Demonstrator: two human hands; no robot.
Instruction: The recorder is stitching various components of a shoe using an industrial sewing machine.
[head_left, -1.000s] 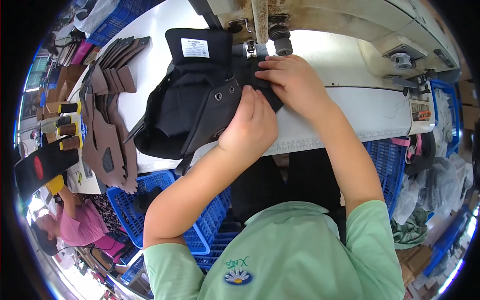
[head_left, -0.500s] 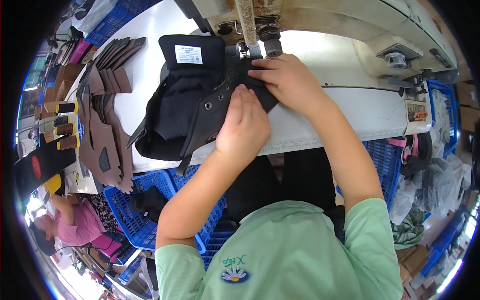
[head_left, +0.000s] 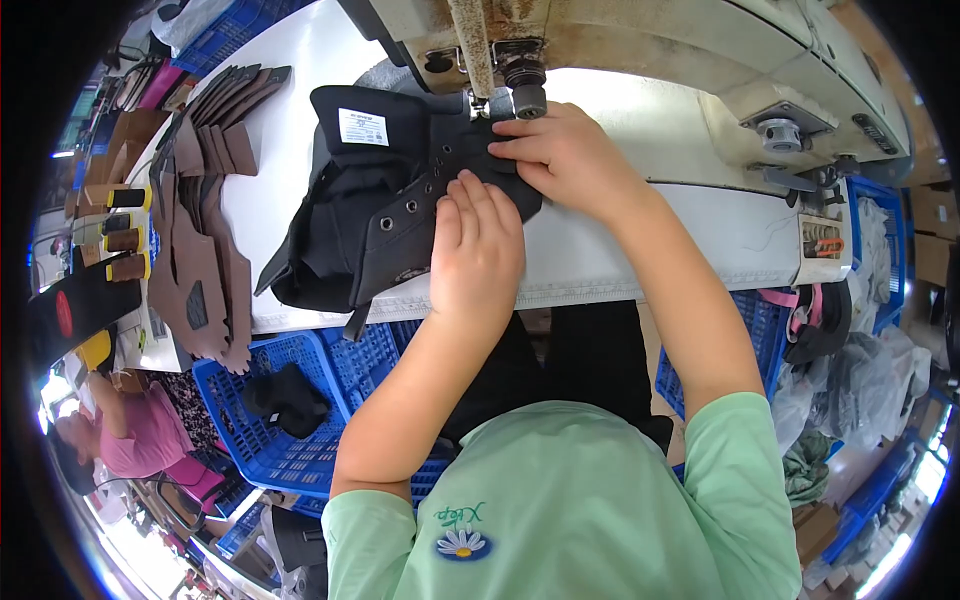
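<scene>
A black shoe upper (head_left: 335,245) with metal eyelets and a white label (head_left: 363,127) on its tongue lies on the white sewing table. Its far right end sits at the presser foot (head_left: 480,104) of the sewing machine; the stitching spot itself is hard to make out. My left hand (head_left: 478,255) rests flat on the upper beside the eyelet row, fingers stretched out and thumb hidden. Close to the presser foot, my right hand (head_left: 570,160) presses extended, slightly spread fingers on the upper's right edge. Neither hand wraps round it.
The machine arm (head_left: 640,50) spans the far side. Brown cut pieces (head_left: 190,280) lie stacked at left, near thread spools (head_left: 125,240). Blue baskets (head_left: 275,440) stand below the table's front edge, one with black items. A person in pink (head_left: 150,430) sits at far left.
The shoe upper has shifted a little left and toward me, turning slightly under the presser foot. My left hand has moved a little left; my right hand stays at the edge near the foot.
</scene>
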